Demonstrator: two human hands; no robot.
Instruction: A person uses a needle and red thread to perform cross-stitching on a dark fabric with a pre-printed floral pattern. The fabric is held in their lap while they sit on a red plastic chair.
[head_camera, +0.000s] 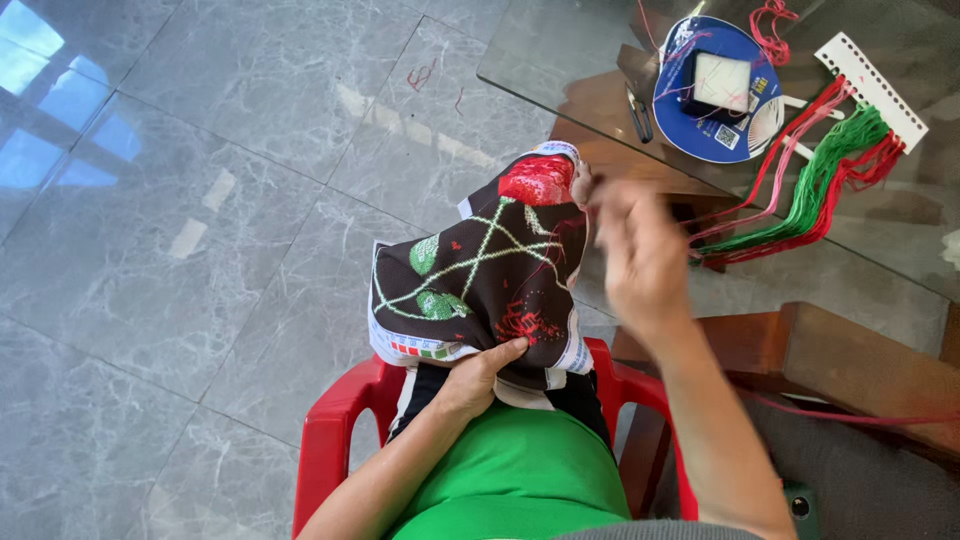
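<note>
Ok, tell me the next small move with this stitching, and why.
Probably draw the right hand further up and away until the thread is snug. That hand is blurred mid-motion beside the top edge of the dark embroidered cloth, while the left hand grips the cloth's lower edge over the lap. Whether a needle is pinched there cannot be seen.

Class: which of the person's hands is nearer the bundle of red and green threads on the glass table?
Right hand, raised just beside the threads; left hand grips the cloth's lower edge.
</note>
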